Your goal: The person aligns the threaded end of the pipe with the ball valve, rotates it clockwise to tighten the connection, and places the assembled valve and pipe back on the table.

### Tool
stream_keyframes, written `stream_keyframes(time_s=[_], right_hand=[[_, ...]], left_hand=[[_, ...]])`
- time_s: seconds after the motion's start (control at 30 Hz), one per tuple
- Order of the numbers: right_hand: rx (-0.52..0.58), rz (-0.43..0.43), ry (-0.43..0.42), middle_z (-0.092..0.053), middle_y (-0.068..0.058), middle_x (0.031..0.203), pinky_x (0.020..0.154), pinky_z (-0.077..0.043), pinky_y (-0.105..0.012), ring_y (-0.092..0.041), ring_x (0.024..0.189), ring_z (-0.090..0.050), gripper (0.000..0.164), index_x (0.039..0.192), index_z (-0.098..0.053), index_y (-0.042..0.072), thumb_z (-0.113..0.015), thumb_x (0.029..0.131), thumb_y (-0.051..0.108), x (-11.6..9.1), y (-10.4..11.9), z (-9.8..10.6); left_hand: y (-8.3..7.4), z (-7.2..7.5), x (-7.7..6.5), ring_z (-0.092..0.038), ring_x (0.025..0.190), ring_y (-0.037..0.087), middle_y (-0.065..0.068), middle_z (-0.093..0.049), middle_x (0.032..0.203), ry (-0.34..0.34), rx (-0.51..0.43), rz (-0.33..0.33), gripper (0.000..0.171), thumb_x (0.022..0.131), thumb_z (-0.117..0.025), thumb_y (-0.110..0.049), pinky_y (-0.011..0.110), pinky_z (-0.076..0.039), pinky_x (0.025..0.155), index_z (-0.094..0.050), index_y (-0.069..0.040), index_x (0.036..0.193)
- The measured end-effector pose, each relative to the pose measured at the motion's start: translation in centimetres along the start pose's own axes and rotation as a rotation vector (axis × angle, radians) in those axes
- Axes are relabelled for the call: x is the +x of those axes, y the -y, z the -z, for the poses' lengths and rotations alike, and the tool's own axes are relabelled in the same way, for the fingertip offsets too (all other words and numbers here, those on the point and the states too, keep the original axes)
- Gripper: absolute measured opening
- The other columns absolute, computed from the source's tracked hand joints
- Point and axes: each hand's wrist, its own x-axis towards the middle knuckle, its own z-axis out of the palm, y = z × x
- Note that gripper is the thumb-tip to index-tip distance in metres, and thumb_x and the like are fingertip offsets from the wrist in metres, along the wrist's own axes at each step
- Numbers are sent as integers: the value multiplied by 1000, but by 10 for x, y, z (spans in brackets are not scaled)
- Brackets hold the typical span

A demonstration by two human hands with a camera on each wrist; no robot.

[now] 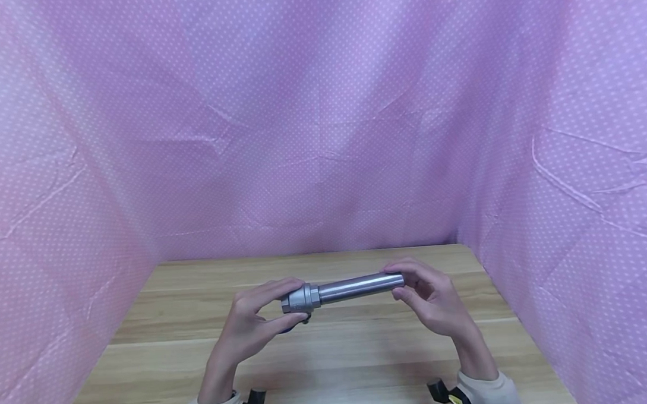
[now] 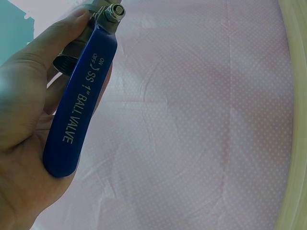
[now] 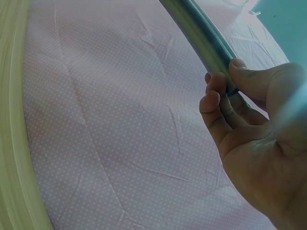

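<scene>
My left hand (image 1: 253, 320) grips a silver ball valve (image 1: 300, 299), thumb below and fingers over the top. The valve's blue lever handle (image 2: 79, 105), printed "SS 1" BALL VALVE", runs back along the palm in the left wrist view. A smooth metal pipe (image 1: 358, 288) extends from the valve's right end, tilted slightly up to the right. Around the pipe's free end, my right hand (image 1: 431, 296) pinches with thumb and curled fingertips. Valve and pipe are held together above the table; how far the pipe sits inside the valve is hidden.
A light wood-grain table (image 1: 361, 355) lies under both hands. Pink-purple dotted cloth (image 1: 321, 136) hangs behind it and along both sides. Black straps with small camera mounts (image 1: 252, 400) sit at the wrists.
</scene>
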Motion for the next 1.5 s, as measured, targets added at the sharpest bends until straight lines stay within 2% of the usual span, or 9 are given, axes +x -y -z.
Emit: stream_keyframes(time_s=[0.2, 0.4, 0.6, 0.73, 0.93, 1.07, 1.27, 1.5], right_hand=[[-49, -44, -12, -71, -9, 90, 54, -51, -21, -10, 74, -65, 52, 131, -71, -7, -69, 87, -33, -1, 2, 0], [-89, -87, -1, -72, -9, 84, 52, -51, -21, -8, 72, -66, 45, 131, -71, -8, -68, 92, -29, -2, 2, 1], [-95, -115, 10, -73, -10, 86, 54, -53, -26, -12, 76, -69, 39, 132, -69, -9, -63, 98, -26, -2, 2, 1], [-70, -120, 3, -75, -11, 97, 58, -56, -23, -9, 81, -71, 45, 135, -69, -7, -66, 95, -28, -2, 4, 1], [-1, -43, 13, -72, -12, 124, 66, -61, -22, -9, 87, -69, 55, 140, -66, -9, -69, 90, -32, 0, 2, 0], [17, -19, 16, -72, -11, 132, 70, -63, -23, -9, 91, -68, 56, 139, -66, -10, -67, 89, -34, 1, 1, -1], [-21, -37, 8, -72, -7, 129, 67, -59, -23, -12, 88, -68, 55, 136, -68, -7, -67, 88, -34, 0, 0, 0], [-57, -50, -2, -71, -10, 111, 58, -53, -24, -12, 80, -66, 52, 134, -70, -6, -68, 89, -32, -1, -1, 1]], left_hand=[[0, 0, 0, -84, 112, 18, 19, -85, 123, 3, -1, 0, 61, 74, -99, 13, 18, -64, 104, -81, -1, 130], [-1, 0, -1, -83, 112, 18, 19, -85, 123, 4, 2, 7, 61, 74, -99, 12, 19, -64, 104, -81, -2, 131], [-1, 0, 0, -83, 113, 18, 19, -85, 123, 3, 8, 10, 61, 74, -99, 12, 18, -64, 105, -81, -2, 131], [-1, 0, 0, -84, 114, 18, 19, -85, 123, 2, 11, 10, 62, 73, -99, 13, 18, -64, 105, -81, -1, 130], [0, 0, 0, -83, 116, 18, 20, -85, 123, -2, 15, 10, 62, 73, -99, 13, 18, -63, 106, -81, -1, 130], [0, 0, 0, -83, 116, 17, 20, -85, 124, -2, 14, 15, 62, 73, -99, 13, 18, -63, 106, -81, -2, 130], [1, 0, 1, -84, 112, 18, 20, -85, 124, 2, 15, 14, 62, 73, -99, 12, 18, -64, 104, -81, -2, 131], [2, 0, 1, -84, 111, 19, 20, -85, 124, 6, 10, 11, 62, 73, -99, 13, 18, -64, 103, -81, -2, 131]])
